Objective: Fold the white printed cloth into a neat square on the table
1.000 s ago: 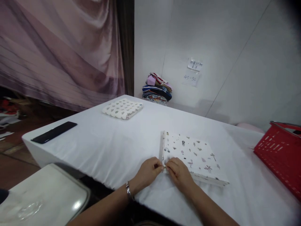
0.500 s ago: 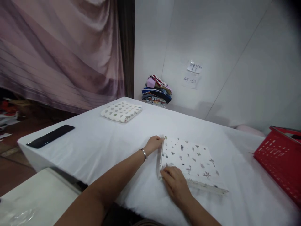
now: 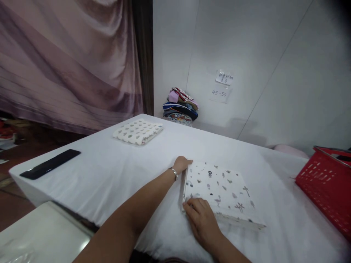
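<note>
A folded white cloth [image 3: 219,190] with small plant and bird prints lies flat on the white-covered table [image 3: 109,190]. At its far left corner is my left hand [image 3: 181,165], with a silver band on the wrist. One finger of it shows on top of the corner; the others are hidden, and the hand looks closed on the edge. My right hand [image 3: 201,217] holds the near left corner, fingers curled over the top and thumb at the side. The stacked layers show along the cloth's left and near edges.
Another folded printed cloth [image 3: 138,131] lies at the table's far left. A black flat object [image 3: 51,163] is near the left edge. At right stands a red basket [image 3: 320,182]. Behind the table a pile of folded fabrics [image 3: 181,106] rises by the wall [image 3: 255,65].
My left hand has shifted slightly at the far corner, a finger now lying over the top. My right hand stays at the near corner. The view has moved a little.
</note>
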A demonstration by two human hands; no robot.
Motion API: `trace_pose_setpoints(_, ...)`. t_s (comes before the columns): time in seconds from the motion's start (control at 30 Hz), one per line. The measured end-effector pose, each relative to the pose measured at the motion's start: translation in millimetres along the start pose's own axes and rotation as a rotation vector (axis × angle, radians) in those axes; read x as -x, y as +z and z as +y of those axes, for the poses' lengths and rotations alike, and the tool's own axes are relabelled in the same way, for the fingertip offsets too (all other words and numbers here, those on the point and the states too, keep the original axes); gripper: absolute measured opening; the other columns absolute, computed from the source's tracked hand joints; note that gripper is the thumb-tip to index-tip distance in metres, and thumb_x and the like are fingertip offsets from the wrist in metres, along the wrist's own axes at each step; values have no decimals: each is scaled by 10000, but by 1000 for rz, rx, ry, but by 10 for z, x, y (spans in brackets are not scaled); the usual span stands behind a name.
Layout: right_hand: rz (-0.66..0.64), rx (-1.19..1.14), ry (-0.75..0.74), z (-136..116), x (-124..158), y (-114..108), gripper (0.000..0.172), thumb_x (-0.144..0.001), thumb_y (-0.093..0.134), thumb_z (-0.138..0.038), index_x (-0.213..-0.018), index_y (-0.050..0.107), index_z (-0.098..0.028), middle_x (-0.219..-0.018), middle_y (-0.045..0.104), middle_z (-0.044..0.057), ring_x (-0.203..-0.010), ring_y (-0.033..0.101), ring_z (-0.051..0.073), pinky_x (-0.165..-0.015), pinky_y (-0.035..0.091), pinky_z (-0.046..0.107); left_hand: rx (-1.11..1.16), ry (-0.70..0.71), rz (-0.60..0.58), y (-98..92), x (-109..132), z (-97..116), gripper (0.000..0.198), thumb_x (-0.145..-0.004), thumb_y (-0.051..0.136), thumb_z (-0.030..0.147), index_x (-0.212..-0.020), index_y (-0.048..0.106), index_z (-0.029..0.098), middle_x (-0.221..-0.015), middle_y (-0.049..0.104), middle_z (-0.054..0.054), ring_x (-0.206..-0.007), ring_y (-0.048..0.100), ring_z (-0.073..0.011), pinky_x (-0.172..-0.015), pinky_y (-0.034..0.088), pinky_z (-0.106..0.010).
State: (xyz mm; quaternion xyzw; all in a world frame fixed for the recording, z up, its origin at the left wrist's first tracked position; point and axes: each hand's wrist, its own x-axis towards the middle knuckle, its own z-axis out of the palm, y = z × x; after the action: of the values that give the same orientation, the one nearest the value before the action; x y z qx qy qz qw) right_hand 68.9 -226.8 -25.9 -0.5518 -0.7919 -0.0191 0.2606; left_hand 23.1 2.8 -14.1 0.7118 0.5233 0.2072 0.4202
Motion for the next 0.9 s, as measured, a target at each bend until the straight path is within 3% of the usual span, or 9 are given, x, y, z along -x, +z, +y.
trace_pose_setpoints(0.3, -13, 14, 9, 2, 0, 0, 399, -802, 428, -65, -1171, 502, -198, -1024, 556, 94, -871, 464, 208, -714, 361, 347, 48, -38, 22, 79, -64, -73, 318, -684, 635, 382, -520, 489, 153, -494, 469, 15, -556, 478, -118, -516, 324, -229)
trace_pose_setpoints(0.53, -24, 76, 58, -51, -12, -62, 347, -835, 438, -110, -1164, 496, -207, -1017, 566, 75, -882, 456, 203, -731, 345, 343, -104, 20, 0, 23, -14, 5, 345, -728, 562, 404, -496, 456, 172, -540, 511, -16, -614, 527, -158, -534, 318, -239)
trace_pose_setpoints(0.6, -22, 100, 58, -50, -16, -75, 339, -840, 455, -139, -1168, 488, -216, -1022, 568, 67, -883, 458, 199, -737, 344, 341, -161, 63, -7, -21, 36, 69, 332, -749, 533, 425, -540, 495, 169, -599, 559, -43, -677, 551, -185, -567, 335, -251)
trace_pose_setpoints(0.67, -23, 124, 58, -39, -17, -76, 337, -838, 469, -155, -1169, 481, -220, -1034, 567, 60, -887, 459, 196, -747, 346, 340, -221, 112, 19, -59, 134, 140, 310, -762, 511, 456, -710, 564, 155, -740, 611, -78, -787, 566, -223, -631, 364, -273)
trace_pose_setpoints(0.77, -31, 163, 56, -25, -1, -71, 351, -837, 473, -169, -1185, 463, -212, -1058, 565, 57, -898, 459, 197, -763, 357, 344, -371, 388, 222, -73, 425, 216, 468, -786, 477, 497, -1084, 515, 138, -1076, 577, -128, -988, 532, -258, -793, 399, -332)
trace_pose_setpoints(0.83, -33, 177, 49, -31, 26, -84, 372, -840, 463, -177, -1211, 444, -190, -1094, 562, 69, -927, 458, 203, -789, 368, 350, -372, 631, 150, -45, 693, 215, 461, -822, 447, 471, -1148, 487, 147, -1138, 559, -119, -1055, 507, -240, -901, 378, -352)
trace_pose_setpoints(0.9, -38, 175, 19, -52, 69, -121, 395, -839, 454, -183, -1231, 430, -148, -1139, 552, 96, -985, 450, 210, -837, 372, 356, -323, 769, -2, 0, 954, 155, 415, -866, 386, 443, -1175, 479, 183, -1212, 536, -77, -1127, 475, -199, -967, 358, -334)
